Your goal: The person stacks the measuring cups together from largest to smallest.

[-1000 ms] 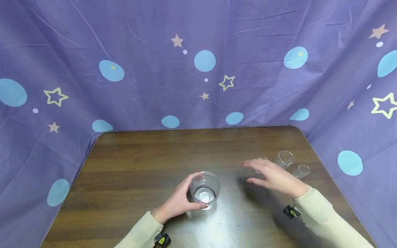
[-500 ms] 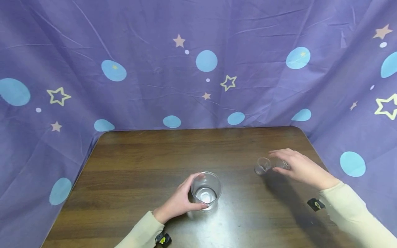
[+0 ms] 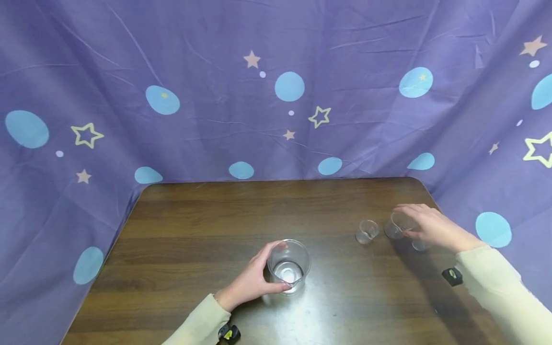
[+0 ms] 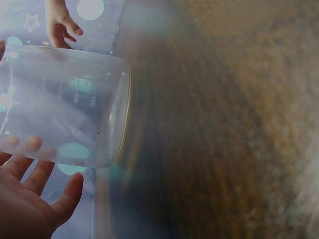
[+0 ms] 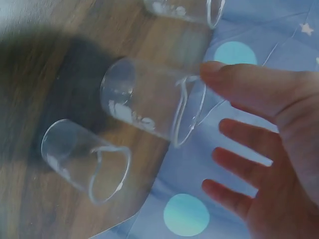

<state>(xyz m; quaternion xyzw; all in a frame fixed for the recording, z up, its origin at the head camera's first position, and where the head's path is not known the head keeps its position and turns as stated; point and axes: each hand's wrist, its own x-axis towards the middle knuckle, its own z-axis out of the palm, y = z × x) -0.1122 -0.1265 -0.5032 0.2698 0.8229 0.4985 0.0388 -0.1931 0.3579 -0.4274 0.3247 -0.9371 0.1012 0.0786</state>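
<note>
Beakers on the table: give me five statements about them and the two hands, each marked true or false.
1. The left hand holds the large beaker. True.
2. The large beaker lies on its side. False: it stands upright.
3. Three smaller beakers stand to the right of the large beaker. True.
4. The right hand rests on the large beaker. False: the right hand is by the smaller beakers.
5. The smaller beakers are dark blue. False: they are clear.
</note>
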